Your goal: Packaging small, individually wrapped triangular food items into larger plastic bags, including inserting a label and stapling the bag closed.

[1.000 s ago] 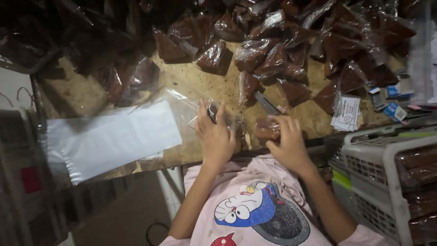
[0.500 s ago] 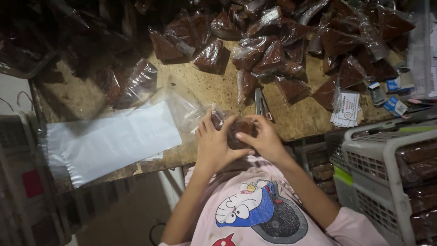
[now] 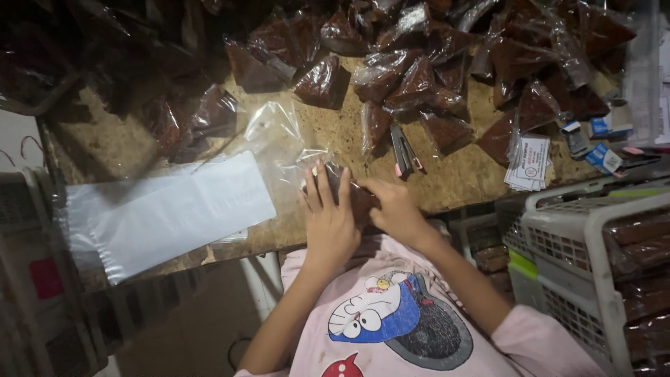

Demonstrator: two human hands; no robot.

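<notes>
Hands, left hand (image 3: 329, 222) and right hand (image 3: 394, 209), clasp brown packet (image 3: 347, 190).

Clear bags of dark brown blocks (image 3: 447, 63) crowd twelve o'clock, white paper labels (image 3: 528, 163) lie at three, empty clear bags (image 3: 167, 213) at nine.

Mostly hidden between left hand (image 3: 329, 222) and right hand (image 3: 393, 209): small dark packet (image 3: 352, 193); beyond them, top-row brown packets (image 3: 419, 77) cropped by frame edge.

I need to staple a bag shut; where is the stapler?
In the head view the stapler lies on the wooden table, just beyond the right hand, among the brown filled bags.
</notes>
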